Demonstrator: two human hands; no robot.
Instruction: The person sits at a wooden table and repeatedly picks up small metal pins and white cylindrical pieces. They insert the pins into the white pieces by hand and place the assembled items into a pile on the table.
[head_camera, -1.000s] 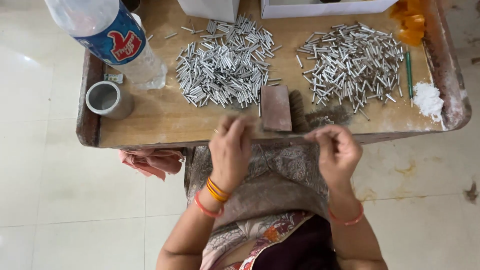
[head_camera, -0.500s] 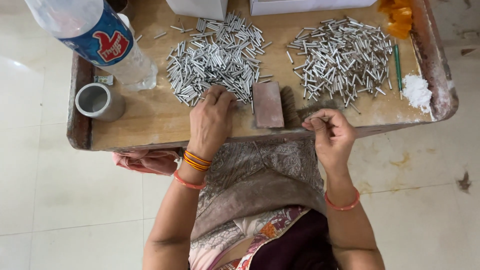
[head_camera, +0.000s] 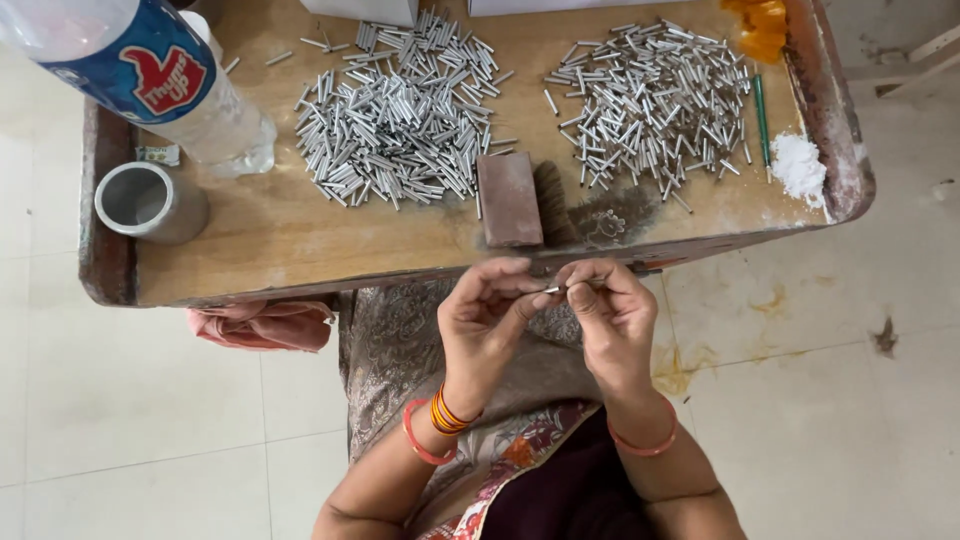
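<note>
Two heaps of small metal tubes lie on the wooden tray (head_camera: 300, 240) in front of me, the left heap (head_camera: 400, 110) and the right heap (head_camera: 655, 95) well apart, with bare wood between them. A brown block (head_camera: 508, 198) lies between the heaps, near the tray's near edge. That edge runs just beyond my fingertips, and its raised rim closes the left and right sides. At the left end a metal cup (head_camera: 150, 202) stands near the rim, with a clear plastic bottle (head_camera: 150, 75) with a blue label lying tilted beyond it. At the right end a green stick (head_camera: 762, 115) lies beside the right heap, a small mound of white powder (head_camera: 798, 165) sits near the rim, and an orange wrapper (head_camera: 760, 22) lies in the far corner. The widest free strip of wood runs along the near edge between cup and block. Pale floor tiles lie open on both sides of my lap.

My left hand (head_camera: 485, 325) and right hand (head_camera: 610, 320) meet over my lap, just short of the tray's edge, fingertips nearly touching. Between them I hold one thin metal tube (head_camera: 553, 290): the left thumb and fingers are pinched on one end, and the right fingers are curled close around the other. A pink cloth (head_camera: 262, 325) lies under the tray to my left.
</note>
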